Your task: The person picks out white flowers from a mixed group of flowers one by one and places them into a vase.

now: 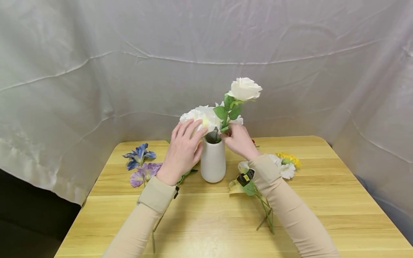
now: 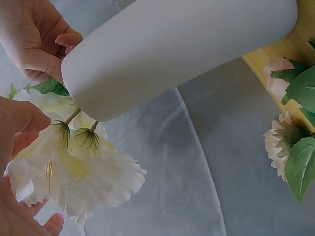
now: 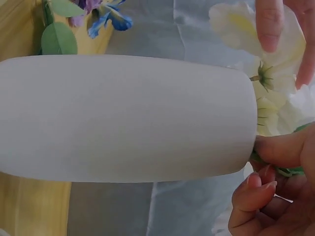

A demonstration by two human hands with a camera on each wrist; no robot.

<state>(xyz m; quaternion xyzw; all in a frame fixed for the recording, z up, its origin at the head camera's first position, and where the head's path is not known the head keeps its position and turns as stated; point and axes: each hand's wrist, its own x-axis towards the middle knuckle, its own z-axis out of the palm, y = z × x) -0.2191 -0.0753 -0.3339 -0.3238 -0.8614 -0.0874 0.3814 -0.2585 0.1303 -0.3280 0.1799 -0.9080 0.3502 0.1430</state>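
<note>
A white vase (image 1: 213,165) stands upright on the wooden table, with white ruffled flowers (image 1: 206,111) leaning out over its left side. At its mouth my right hand (image 1: 240,141) pinches the green stem of a white rose (image 1: 245,89), which rises above the other blooms and tilts right. My left hand (image 1: 184,150) has its fingers spread against the ruffled flowers, beside the vase's rim. In the left wrist view those petals (image 2: 93,172) hang by the left fingers. The right wrist view shows the right thumb (image 3: 280,150) right at the rim; the stem's lower end is hidden.
On the table's left lie a blue flower (image 1: 138,154) and a purple flower (image 1: 145,173), their stems partly behind the left forearm. To the right are a yellow flower (image 1: 288,158), a white flower (image 1: 287,171) and crossed green stems (image 1: 266,211). Grey cloth (image 1: 193,36) hangs behind.
</note>
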